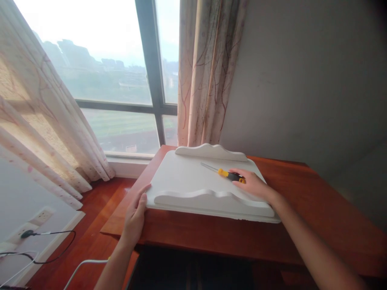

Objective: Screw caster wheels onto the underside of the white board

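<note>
A white board (178, 173) with two wavy-edged strips lies on the reddish-brown table. One strip (211, 152) runs along its far edge and the other (211, 202) along its near edge. My left hand (135, 215) grips the board's near left corner, thumb and fingers at the edge. Between the strips is a screwdriver (231, 176) with a yellow and black handle, its metal shaft pointing to the far left. The fingers of my right hand (252, 183) are closed round the handle's end, low over the board.
The wooden table (302, 201) extends to the right, against a grey wall (302, 80). Behind it hang a patterned curtain (208, 80) and a window (115, 72). At lower left, a black plug (28, 234) sits in a wall socket, with cables trailing.
</note>
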`<state>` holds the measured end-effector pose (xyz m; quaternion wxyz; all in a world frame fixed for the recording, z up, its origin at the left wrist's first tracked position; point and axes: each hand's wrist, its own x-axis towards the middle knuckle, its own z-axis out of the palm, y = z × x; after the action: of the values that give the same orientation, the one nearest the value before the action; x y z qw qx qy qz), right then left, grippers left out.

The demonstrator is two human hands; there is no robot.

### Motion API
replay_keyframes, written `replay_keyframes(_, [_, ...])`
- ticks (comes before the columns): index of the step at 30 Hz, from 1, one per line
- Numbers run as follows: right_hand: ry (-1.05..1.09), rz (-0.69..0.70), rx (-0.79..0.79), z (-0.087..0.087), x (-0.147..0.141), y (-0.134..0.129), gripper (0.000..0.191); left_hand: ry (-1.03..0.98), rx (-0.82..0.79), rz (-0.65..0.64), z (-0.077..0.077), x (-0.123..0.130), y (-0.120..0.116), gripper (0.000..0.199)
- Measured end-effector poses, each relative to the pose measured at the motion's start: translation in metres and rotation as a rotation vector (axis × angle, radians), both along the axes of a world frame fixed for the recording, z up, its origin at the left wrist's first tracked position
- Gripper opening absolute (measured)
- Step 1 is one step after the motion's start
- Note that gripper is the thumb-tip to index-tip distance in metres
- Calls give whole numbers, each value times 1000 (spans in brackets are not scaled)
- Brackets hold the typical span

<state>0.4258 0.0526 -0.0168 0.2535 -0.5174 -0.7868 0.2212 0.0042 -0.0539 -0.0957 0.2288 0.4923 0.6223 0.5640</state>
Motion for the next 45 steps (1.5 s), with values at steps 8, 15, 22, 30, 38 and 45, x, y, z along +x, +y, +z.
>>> replay_keyframes(8, [206, -223, 106, -28, 45, -33, 40, 9, -5, 6, 1, 3, 0, 62])
replay_keyframes(15, [109, -507, 484, -61, 56, -113, 35, -33, -20, -14, -1, 3, 1, 65])
replay_keyframes(22, [11, -389, 766, -77, -12, -164, 63, -82, 12, -3, -8, 3, 5, 68])
replay_keyframes(30, [-209, -539, 670, -86, -41, -161, 74, -84, -46, -99, 2, 5, 4, 71])
replay_keyframes(38, [-368, -560, 636, -82, 7, -132, 78, 80, -61, -163, 15, 53, 25, 67])
replay_keyframes(45, [-453, -599, 615, -73, 60, -76, 68, 109, -22, -265, 11, 101, 65, 60])
